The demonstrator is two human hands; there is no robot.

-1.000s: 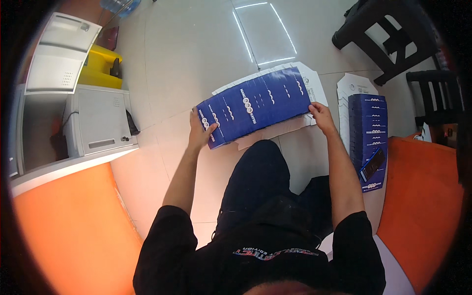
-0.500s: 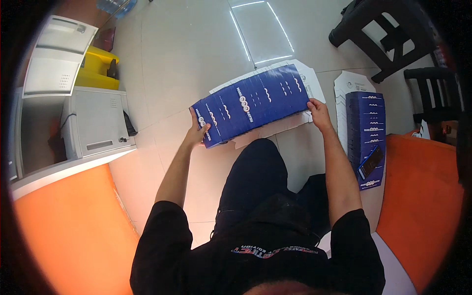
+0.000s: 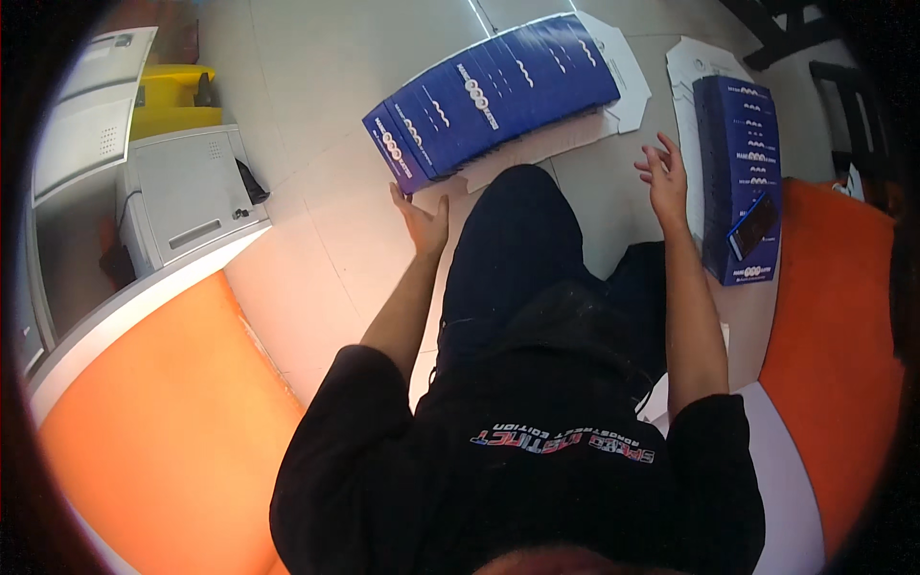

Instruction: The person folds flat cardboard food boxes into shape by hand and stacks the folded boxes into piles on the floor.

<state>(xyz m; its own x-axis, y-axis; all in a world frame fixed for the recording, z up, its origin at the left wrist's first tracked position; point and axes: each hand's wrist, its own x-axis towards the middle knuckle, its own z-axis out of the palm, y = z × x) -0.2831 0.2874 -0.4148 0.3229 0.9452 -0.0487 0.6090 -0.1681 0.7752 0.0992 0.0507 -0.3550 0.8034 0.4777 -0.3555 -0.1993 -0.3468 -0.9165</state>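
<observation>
A fanned stack of flat blue printed cardboard sheets [image 3: 508,91], with white cut edges and flaps, lies on the floor beyond my knees. My left hand [image 3: 422,220] is at the stack's lower left corner, thumb and fingers apart, its fingertips at or just short of the edge. To the right, my right hand [image 3: 664,182] is held up off the stack with fingers spread and nothing in them. It sits between this stack and a second similar blue stack [image 3: 733,182]. On that second stack lies a dark phone [image 3: 752,227] with a blue edge.
Grey metal cabinets [image 3: 192,192] and a yellow object [image 3: 177,101] stand at the left. Orange seats flank me, one on the left [image 3: 172,402] and one on the right [image 3: 829,364]. Black stool legs [image 3: 786,34] are at the far right, on the pale tiled floor [image 3: 307,125].
Both hands have let go of the near blue stack and drawn back from its ends. The whole view has shifted, so the stacks appear higher in the picture.
</observation>
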